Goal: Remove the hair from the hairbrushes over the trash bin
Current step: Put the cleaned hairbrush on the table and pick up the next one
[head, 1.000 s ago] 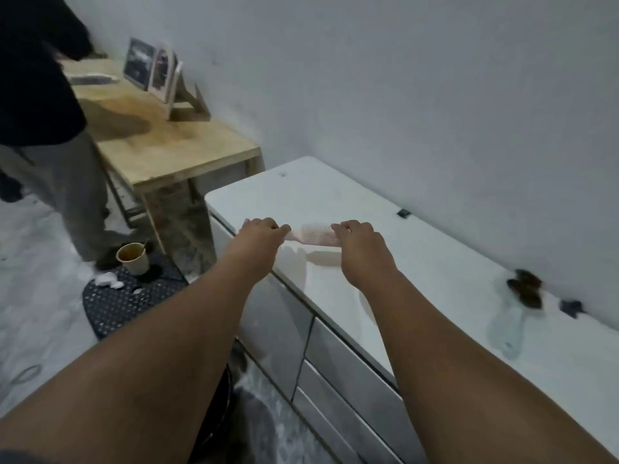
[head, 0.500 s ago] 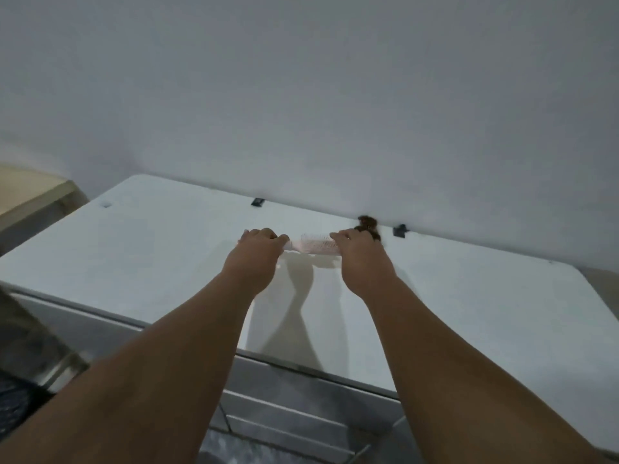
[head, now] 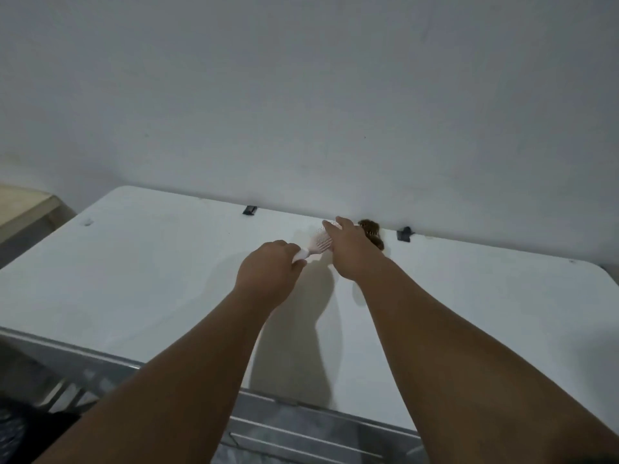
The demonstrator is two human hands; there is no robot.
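Note:
A pale pink hairbrush (head: 318,243) is held over the white cabinet top (head: 140,272), bristles facing me. My left hand (head: 268,274) grips its handle. My right hand (head: 351,251) lies over the brush head, fingers curled onto its far end. Just behind my right hand, against the wall, sits a brown hairy clump (head: 371,233), partly hidden by the hand. The trash bin shows only as a dark meshed edge (head: 13,437) at the bottom left corner.
Two small dark brackets (head: 250,210) (head: 404,234) sit where the cabinet top meets the grey wall. Metal-fronted drawers (head: 301,426) run below the cabinet's front edge. A wooden table corner (head: 23,204) shows at the far left.
My view swung right from the wooden table and bin to the cabinet top. Both hands carried the brush toward the wall, and the brush tilted from level to slanting up-right.

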